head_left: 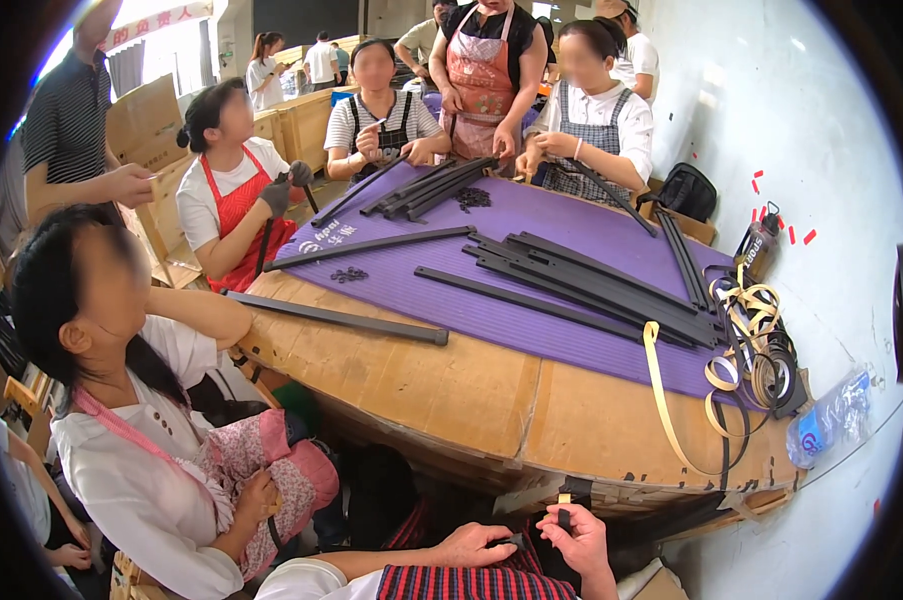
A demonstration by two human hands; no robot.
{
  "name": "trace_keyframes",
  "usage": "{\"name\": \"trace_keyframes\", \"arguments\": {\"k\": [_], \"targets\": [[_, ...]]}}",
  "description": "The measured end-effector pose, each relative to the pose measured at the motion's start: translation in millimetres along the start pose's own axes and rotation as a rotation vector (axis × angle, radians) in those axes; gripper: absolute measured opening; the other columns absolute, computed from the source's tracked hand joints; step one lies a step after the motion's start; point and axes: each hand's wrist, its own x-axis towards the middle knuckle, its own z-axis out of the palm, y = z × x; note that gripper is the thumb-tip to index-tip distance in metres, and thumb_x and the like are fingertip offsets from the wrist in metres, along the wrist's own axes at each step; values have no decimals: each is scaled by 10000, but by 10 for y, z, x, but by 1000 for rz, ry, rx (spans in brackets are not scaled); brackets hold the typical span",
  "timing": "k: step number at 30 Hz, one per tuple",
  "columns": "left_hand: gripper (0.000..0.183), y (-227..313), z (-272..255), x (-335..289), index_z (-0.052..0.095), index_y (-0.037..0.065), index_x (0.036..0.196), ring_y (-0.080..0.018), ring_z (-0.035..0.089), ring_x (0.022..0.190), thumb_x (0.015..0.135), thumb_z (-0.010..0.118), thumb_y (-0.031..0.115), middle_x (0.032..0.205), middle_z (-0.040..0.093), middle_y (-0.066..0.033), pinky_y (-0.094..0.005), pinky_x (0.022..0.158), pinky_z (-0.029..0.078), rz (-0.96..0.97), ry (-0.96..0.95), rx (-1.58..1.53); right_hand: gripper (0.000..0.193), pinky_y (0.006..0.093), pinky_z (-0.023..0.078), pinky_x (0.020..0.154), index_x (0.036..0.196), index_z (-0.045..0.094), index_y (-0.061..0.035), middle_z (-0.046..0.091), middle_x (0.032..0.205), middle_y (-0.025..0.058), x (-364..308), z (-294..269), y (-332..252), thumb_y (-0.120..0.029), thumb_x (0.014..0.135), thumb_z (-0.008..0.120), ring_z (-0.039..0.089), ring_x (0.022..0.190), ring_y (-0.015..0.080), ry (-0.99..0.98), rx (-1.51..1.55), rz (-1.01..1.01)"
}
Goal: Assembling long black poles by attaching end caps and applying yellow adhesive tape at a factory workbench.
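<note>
At the lower edge, my right hand (579, 542) pinches a short black strip (564, 513) with a yellow end that points up toward the table. Beside it, my left hand (476, 547) rests low over my lap, fingers curled at a dark piece (511, 541) whose kind I cannot make out. Both hands are in front of the near table edge. On the table lie a loose coil of black and yellow tape (754, 330) at the right and a pile of long black bars (581, 280) on a purple mat (391, 285).
A single black bar (341, 318) crosses the cardboard-covered table (451, 395) at the left. Small black parts (349, 274) lie on the mat. A clear plastic bottle (829, 418) is by the wall. A person in a pink apron sits close on my left; several others surround the table.
</note>
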Motion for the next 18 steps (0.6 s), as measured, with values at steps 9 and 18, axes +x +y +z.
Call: {"name": "trace_keyframes", "arguments": {"k": [9, 18], "targets": [[336, -2, 30, 27, 586, 63, 871, -319, 568, 593, 816, 501, 383, 627, 562, -160, -378, 539, 435, 66, 33, 34, 221, 229, 487, 669, 991, 546, 22, 626, 801, 84, -22, 6, -19, -4, 779, 606, 592, 734, 106, 9, -41, 10], [387, -22, 63, 3, 576, 44, 838, -336, 559, 580, 829, 490, 421, 627, 557, -169, -391, 522, 422, 98, 65, 61, 219, 234, 488, 663, 984, 551, 20, 627, 793, 86, -10, 12, 37, -7, 775, 610, 598, 735, 114, -7, -73, -16]]}}
